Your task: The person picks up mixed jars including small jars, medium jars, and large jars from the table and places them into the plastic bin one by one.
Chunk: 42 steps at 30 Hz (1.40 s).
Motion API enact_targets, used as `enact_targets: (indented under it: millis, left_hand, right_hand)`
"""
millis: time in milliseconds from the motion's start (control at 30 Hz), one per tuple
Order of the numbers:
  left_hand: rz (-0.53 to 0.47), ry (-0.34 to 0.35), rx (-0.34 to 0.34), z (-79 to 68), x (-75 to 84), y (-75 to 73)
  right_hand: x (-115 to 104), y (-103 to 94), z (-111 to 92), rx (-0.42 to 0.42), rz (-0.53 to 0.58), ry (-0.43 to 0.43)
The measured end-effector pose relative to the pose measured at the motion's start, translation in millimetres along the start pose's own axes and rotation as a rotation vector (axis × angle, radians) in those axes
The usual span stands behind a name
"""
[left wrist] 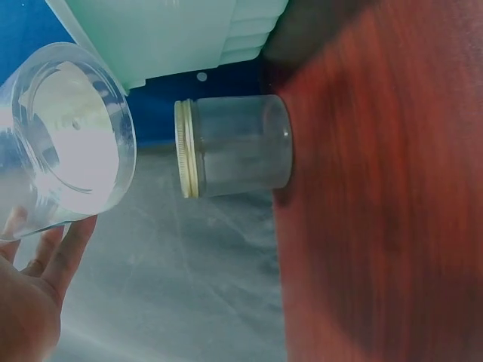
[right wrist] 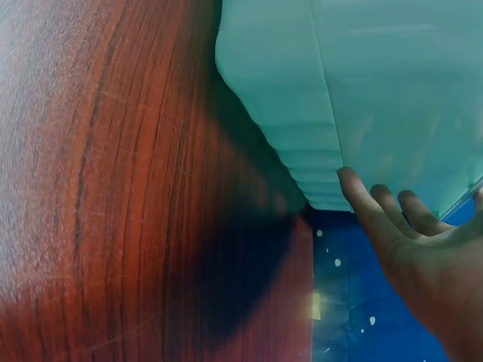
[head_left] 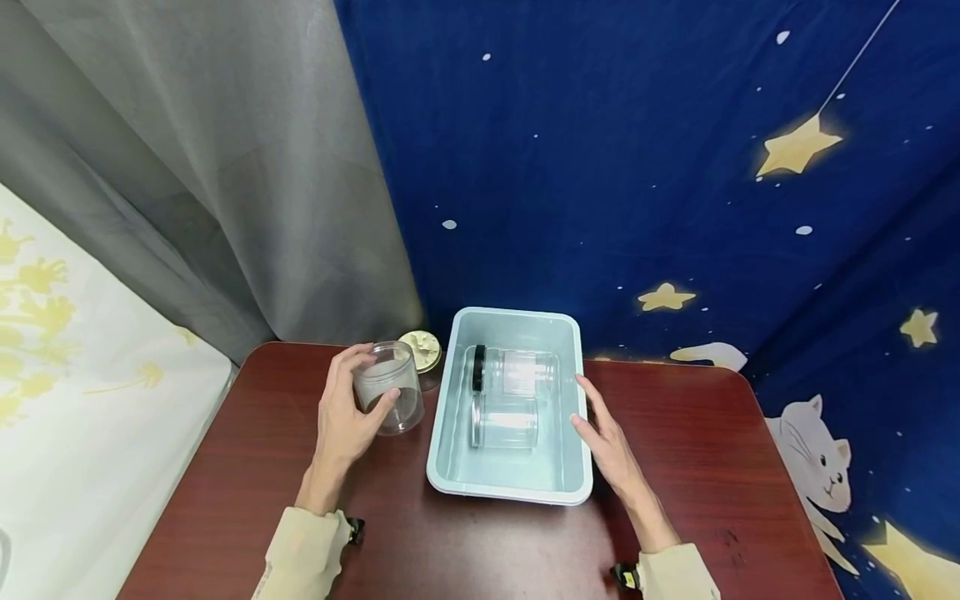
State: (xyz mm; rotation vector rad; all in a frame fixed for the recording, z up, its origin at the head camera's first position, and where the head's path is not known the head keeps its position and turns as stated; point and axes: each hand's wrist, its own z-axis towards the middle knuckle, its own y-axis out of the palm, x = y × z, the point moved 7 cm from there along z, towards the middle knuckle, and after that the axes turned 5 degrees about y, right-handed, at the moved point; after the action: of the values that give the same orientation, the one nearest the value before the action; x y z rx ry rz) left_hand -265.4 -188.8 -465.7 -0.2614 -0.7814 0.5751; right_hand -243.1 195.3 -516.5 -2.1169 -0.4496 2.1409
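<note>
Head view: left hand has its fingers wrapped around a clear lidless jar, tilted, at 9 o'clock of the pale bin. Right hand lies flat-fingered against the bin's 3 o'clock wall. Cream-lidded jar mostly hidden behind.

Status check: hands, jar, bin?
Left hand grips clear open jar, lifted. Right hand flat against bin side. Two jars lie in bin; capped jar stands behind.
</note>
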Motion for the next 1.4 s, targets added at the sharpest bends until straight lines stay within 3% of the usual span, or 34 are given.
enact_targets:
  millis: [567,833,1400]
  left_hand:
    - [0.053,0.014,-0.041,18.5,2.8,-1.1]
    - [0.028,0.059,-0.012,29.4,6.8,-0.8]
    - [0.002,0.051,-0.062,43.5,11.7,10.9]
  right_hand:
    - [-1,2.3,1,-0.012,0.010,-0.012]
    - [0,2.9,2,-0.020,0.032,-0.011]
    - [4,0.1,1,0.004,0.035,0.016]
